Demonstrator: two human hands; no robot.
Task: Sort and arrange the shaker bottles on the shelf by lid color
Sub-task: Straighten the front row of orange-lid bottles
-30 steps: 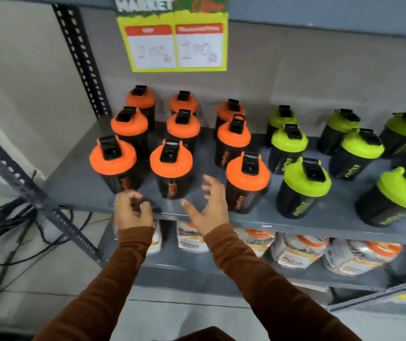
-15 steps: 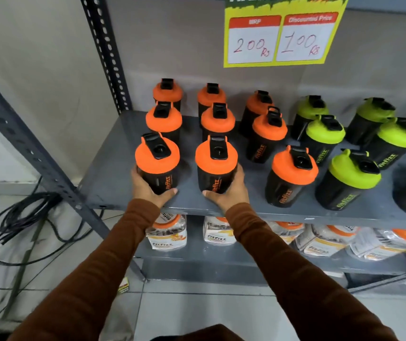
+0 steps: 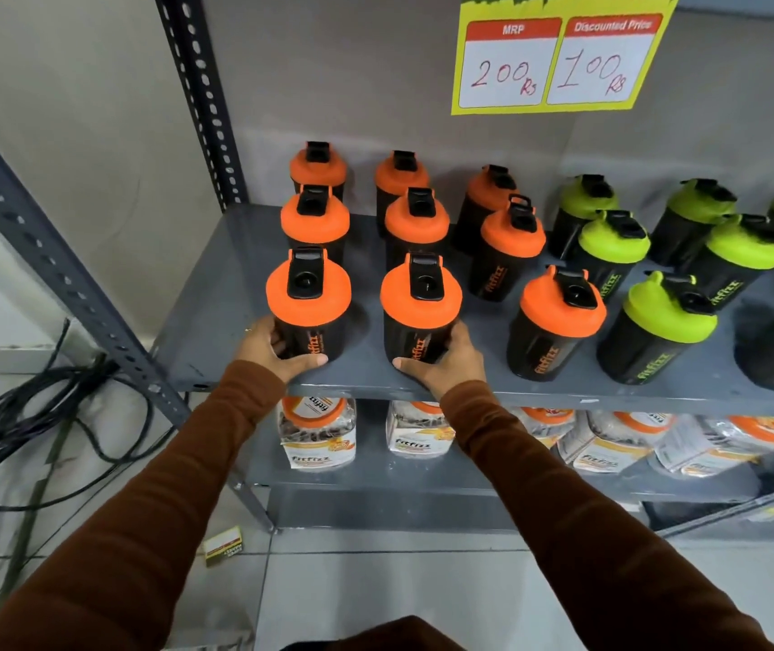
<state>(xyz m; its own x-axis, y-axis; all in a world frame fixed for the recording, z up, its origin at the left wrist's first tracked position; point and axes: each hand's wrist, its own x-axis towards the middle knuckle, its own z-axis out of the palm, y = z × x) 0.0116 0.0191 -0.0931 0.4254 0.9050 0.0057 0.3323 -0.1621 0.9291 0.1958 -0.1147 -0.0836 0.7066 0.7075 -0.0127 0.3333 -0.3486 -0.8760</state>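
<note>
Black shaker bottles stand on a grey metal shelf (image 3: pixel 216 293). Several with orange lids fill the left half in three columns; several with green lids (image 3: pixel 666 305) stand to the right. My left hand (image 3: pixel 267 352) is wrapped around the base of the front-left orange-lid bottle (image 3: pixel 308 293). My right hand (image 3: pixel 446 364) grips the base of the front-middle orange-lid bottle (image 3: pixel 421 300). Both bottles stand upright on the shelf near its front edge. A third front orange-lid bottle (image 3: pixel 561 307) stands apart to the right, tilted in view.
A yellow price sign (image 3: pixel 558 58) hangs on the back wall. The lower shelf holds jars with orange lids (image 3: pixel 317 434) and pouches (image 3: pixel 605 448). A perforated upright post (image 3: pixel 202 96) bounds the shelf's left. Black cables (image 3: pixel 23 429) lie on the floor at left.
A second ago both hands hovered in front of the shelf edge with nothing in them. They have since closed on the two front orange-lid bottles, and the view has shifted left.
</note>
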